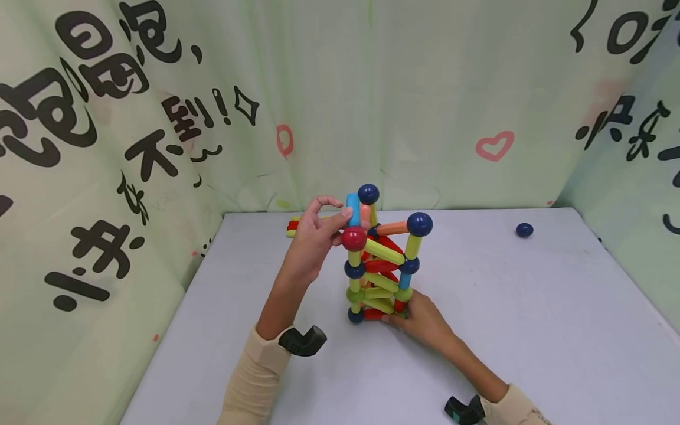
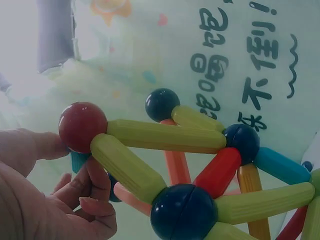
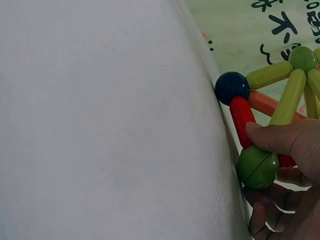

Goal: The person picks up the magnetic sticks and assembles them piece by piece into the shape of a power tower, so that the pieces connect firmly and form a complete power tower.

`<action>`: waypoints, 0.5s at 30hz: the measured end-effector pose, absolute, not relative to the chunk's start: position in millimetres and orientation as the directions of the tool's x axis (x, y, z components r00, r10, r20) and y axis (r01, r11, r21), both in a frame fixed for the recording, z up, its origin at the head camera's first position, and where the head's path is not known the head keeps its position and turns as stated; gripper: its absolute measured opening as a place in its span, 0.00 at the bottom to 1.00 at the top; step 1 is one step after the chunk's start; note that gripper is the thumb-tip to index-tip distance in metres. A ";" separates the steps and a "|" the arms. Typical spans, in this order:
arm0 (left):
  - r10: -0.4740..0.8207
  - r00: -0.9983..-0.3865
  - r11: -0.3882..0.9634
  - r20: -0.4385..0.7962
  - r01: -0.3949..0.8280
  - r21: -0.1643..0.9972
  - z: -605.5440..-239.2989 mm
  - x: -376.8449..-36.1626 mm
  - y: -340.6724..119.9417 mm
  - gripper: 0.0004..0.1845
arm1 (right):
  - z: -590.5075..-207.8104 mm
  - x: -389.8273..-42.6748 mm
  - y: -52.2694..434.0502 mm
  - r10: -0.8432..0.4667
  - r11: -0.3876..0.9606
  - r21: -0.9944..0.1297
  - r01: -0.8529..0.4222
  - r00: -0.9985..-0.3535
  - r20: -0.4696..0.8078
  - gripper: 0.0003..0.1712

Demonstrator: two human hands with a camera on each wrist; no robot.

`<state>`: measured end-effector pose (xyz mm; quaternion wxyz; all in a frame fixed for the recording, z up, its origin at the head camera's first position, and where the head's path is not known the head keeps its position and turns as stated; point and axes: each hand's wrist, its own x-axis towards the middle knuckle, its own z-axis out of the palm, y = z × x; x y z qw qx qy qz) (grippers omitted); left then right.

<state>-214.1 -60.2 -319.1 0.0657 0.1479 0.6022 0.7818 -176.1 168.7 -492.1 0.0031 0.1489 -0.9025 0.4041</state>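
A tower of magnetic rods and balls [image 1: 379, 251] stands on the table, with yellow-green, red, orange and blue rods between navy, green and red balls. At its upper left, my left hand [image 1: 312, 242] pinches a light-blue rod [image 1: 353, 208] beside the red ball [image 1: 354, 238]. The left wrist view shows that rod partly hidden between thumb and fingers, under the red ball [image 2: 83, 127]. My right hand [image 1: 425, 319] grips the base at the lower right. In the right wrist view its thumb lies on a red rod [image 3: 243, 120], next to a green ball [image 3: 258, 167].
A loose navy ball [image 1: 524, 230] lies on the white table [image 1: 504, 307] toward the back right. Several red and yellow-green rods [image 1: 292, 226] lie at the back edge, partly behind the left hand. A printed pale-green curtain [image 1: 425, 106] hangs behind the table.
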 end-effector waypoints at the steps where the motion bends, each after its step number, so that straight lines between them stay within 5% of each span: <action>1: 0.291 -0.943 -0.254 0.160 0.086 0.963 -319.0 -215.5 -59.6 0.08 | -492.2 -176.2 168.9 -0.267 0.630 -0.727 -0.273 -0.955 0.127 0.36; 15: 0.356 -0.928 -0.129 0.110 0.068 0.989 -316.5 -231.7 -53.5 0.04 | -493.9 -175.3 169.2 -0.272 0.623 -0.724 -0.295 -0.950 0.152 0.35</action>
